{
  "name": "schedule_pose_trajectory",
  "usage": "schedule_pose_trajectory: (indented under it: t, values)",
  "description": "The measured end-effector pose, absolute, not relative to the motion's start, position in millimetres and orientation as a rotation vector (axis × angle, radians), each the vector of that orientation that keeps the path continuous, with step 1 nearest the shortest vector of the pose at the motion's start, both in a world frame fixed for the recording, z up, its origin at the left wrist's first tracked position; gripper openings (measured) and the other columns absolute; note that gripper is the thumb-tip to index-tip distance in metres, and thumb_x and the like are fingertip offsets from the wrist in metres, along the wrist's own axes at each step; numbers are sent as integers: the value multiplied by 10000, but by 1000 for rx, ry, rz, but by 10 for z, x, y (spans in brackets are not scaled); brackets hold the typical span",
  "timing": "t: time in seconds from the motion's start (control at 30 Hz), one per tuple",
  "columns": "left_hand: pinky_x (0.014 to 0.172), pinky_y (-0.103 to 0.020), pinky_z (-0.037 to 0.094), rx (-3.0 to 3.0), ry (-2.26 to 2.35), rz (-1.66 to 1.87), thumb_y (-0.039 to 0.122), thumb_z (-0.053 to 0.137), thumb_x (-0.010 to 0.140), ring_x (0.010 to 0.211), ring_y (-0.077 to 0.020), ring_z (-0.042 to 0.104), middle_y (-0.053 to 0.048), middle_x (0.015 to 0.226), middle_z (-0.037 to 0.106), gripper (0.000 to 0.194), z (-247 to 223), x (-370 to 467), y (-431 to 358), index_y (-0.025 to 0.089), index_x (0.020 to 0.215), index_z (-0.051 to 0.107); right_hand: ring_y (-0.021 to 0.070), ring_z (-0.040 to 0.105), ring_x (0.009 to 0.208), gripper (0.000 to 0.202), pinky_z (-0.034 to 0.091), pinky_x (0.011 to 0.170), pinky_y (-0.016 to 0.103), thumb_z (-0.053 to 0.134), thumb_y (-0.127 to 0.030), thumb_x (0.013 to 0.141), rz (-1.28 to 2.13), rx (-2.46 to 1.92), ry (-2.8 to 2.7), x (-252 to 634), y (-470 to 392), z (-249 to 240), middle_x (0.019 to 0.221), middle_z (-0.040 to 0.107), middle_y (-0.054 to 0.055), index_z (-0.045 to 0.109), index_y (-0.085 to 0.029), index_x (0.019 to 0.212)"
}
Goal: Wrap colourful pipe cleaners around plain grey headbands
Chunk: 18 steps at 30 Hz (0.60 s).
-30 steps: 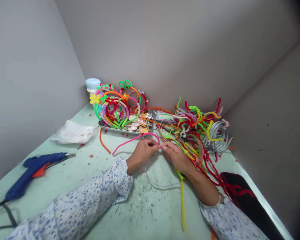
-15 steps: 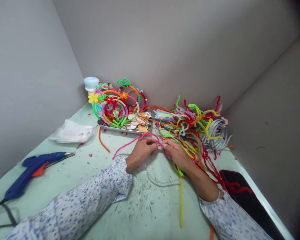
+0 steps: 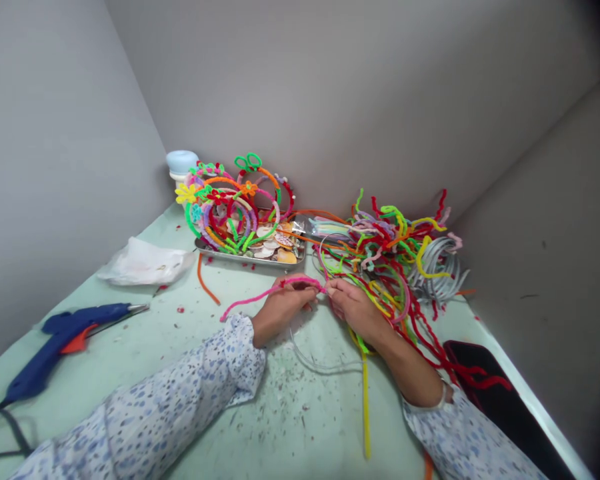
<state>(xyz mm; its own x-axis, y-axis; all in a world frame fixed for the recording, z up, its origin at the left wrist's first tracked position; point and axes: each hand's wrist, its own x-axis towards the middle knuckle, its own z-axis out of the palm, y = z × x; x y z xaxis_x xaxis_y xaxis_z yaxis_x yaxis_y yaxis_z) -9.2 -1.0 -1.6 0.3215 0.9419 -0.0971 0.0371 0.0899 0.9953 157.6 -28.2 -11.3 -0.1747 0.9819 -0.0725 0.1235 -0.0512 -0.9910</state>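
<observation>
Over the middle of the table, my left hand (image 3: 287, 303) pinches a pink pipe cleaner (image 3: 253, 299), whose loose end trails to the left past the wrist. My right hand (image 3: 351, 303) is closed on the same pipe cleaner close by, with the fingertips of both hands almost meeting. A thin silver wire hoop (image 3: 325, 367) curves below and above the hands; the pink strand seems to meet it at the fingers, though the exact contact is hidden. Right beside my right hand lies a tangle of coloured pipe cleaners (image 3: 380, 247).
A metal tray (image 3: 240, 259) holds shell-like pieces, with decorated headbands (image 3: 230, 207) piled on it. At left lie a blue glue gun (image 3: 55, 347) and a white plastic bag (image 3: 147, 262). Silver hoops (image 3: 437, 267) and a dark phone (image 3: 500, 400) are at right.
The pink pipe cleaner's arch over my left hand has dropped lower and flatter, and its loose end has shifted slightly left. Both hands keep their pinch in nearly the same place.
</observation>
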Motion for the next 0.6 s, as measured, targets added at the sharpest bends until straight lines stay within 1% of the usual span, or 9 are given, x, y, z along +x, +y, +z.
schedule_pose_trajectory:
  t: [0.13,0.23,0.4,0.5,0.6]
  values:
    - [522,-214,432,1253,865,895,353,669,740,591,-117,605,-54,701,673,228,-39,-95,-15,144,812,617,91,308,467,218,208,441,233,516,-421,840,1346,-1242,-1374,1577,-273,-121,553,354,-83,527,-204,846]
    - [513,-209,438,1242,835,889,389,683,738,599,-117,615,-61,733,678,275,-38,-84,-26,143,822,592,89,307,458,224,196,434,233,528,-424,829,1377,-1235,-1352,1579,-265,-123,548,362,-83,524,-201,840]
    - [534,-208,445,1306,865,855,371,670,753,630,-125,621,-63,753,677,268,6,-99,-49,145,860,574,84,295,449,211,195,436,231,537,-415,817,1418,-1194,-1324,1583,-266,-105,549,374,-84,510,-206,825]
    - [521,-209,422,1424,886,873,342,639,767,572,-102,563,-35,716,641,215,30,-128,-48,143,836,595,85,291,441,214,189,432,229,535,-420,824,1414,-1228,-1341,1582,-276,-85,529,337,-92,517,-207,840]
    - [523,-206,386,1509,876,910,279,630,747,547,-82,502,-8,690,597,148,41,-146,-43,136,788,619,85,283,437,211,183,430,229,534,-418,824,1398,-1244,-1345,1579,-281,-71,519,308,-96,520,-208,841]
